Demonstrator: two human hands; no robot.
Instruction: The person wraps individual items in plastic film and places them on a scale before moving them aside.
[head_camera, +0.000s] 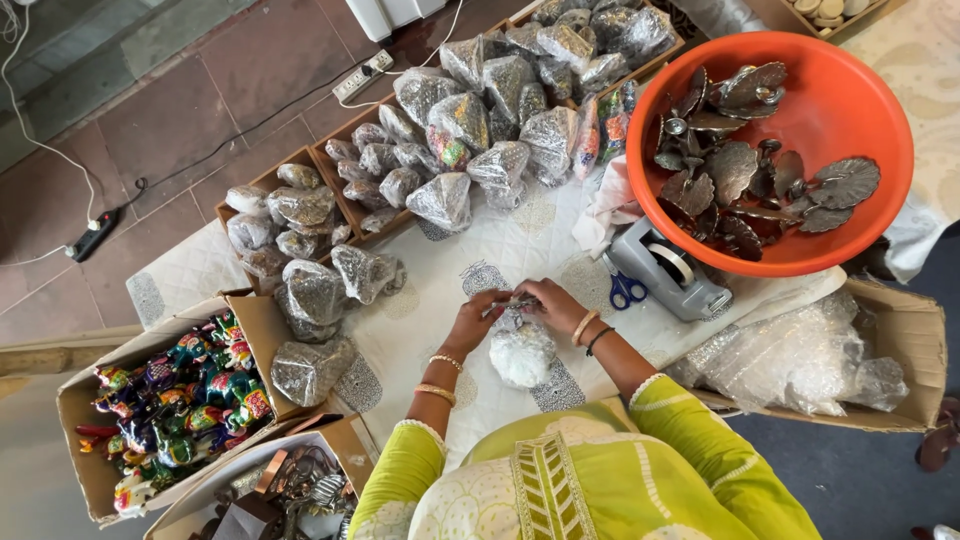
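Bubble-wrapped bundle (521, 352) sits on the white quilted worktop (440, 310) just in front of the person, a rounded white parcel with both hands working at its top. The left hand (478, 318) pinches the gathered wrap from one side, and the right hand (550, 303) meets it from the other, fingers closed narrow on what looks like a strip of clear tape or the twisted neck of the wrap; which of the two is too small to tell. Judging by this, the step in hand is sealing the top of a wrapped piece, and finishing it would call for pressing the closure flat while the other hand steadies the bundle.

Just beyond the right hand lie blue-handled scissors (626, 290) beside a grey tape dispenser (668, 272). Behind these stands an orange basin (850, 110) holding dark metal leaf-shaped pieces (735, 165). Further back, wooden trays (330, 165) carry many finished wrapped bundles (470, 120). To the left a cardboard box (80, 400) holds brightly painted figurines (185, 395); to the right another box (915, 340) holds loose bubble wrap (790, 360).
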